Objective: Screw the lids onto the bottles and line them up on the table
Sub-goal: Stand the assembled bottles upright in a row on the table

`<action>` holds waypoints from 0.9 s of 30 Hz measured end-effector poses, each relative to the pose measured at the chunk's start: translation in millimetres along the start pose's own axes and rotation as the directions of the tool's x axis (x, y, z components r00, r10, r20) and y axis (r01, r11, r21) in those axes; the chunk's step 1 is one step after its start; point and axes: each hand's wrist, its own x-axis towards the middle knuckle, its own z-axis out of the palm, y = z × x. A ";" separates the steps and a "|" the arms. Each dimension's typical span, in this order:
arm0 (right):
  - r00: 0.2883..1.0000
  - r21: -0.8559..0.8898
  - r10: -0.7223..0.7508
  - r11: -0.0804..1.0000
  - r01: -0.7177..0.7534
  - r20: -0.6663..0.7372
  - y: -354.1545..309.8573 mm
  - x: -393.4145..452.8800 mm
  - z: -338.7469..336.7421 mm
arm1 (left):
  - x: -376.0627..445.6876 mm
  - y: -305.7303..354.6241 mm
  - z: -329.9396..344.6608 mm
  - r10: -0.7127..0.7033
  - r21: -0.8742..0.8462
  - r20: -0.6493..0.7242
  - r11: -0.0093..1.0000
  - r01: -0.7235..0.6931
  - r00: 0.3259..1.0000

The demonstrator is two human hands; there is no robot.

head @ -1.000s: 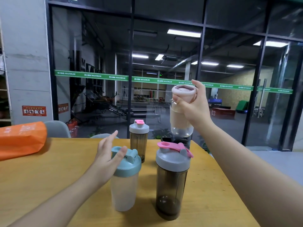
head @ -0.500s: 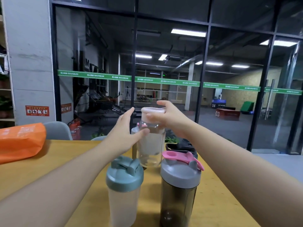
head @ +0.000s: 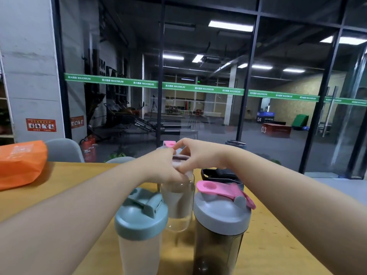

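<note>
**Both hands on the clear bottle's top**

Right now both hands meet over a clear bottle (head: pixel 177 203) that stands on the wooden bench (head: pixel 65 187), just behind the two nearest bottles. The left hand (head: pixel 162 167) wraps its curled fingers around the bottle's neck, holding it. The right hand (head: pixel 195 155) comes in from the other side, its fingers curled around the pale lid (head: pixel 179 158) on top of that bottle; how far the lid sits on its thread is hidden by the fingers.

Closest to the camera, a frosted bottle with a teal lid (head: pixel 142 219) stands on the left, and a dark smoky bottle with a grey lid and pink flip cap (head: pixel 221 213) stands on the right, both upright and capped. Behind the hands, only the pink tab of another capped bottle (head: pixel 169 144) shows. A black lid (head: pixel 220 174) peeks out behind the dark bottle, under the right forearm; what it rests on cannot be seen.

At the bench's far left lies an orange bag (head: pixel 21 163), with a grey chair (head: pixel 63 149) beside it.
</note>
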 end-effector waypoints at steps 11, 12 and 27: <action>0.996 0.095 -0.035 0.995 0.027 0.079 23.5 -14.5 -13.6 | 6.4 3.3 19.2 -0.087 0.119 0.035 0.989 0.083 0.996; 0.999 0.134 -0.041 0.990 0.037 0.024 27.7 -16.2 -18.9 | 5.0 3.1 19.8 -0.082 0.127 0.044 0.989 0.075 0.996; 0.701 0.229 0.462 0.885 -0.406 -0.543 142.5 6.4 -40.4 | 6.6 -14.9 28.1 -0.088 0.110 0.066 0.991 0.080 0.994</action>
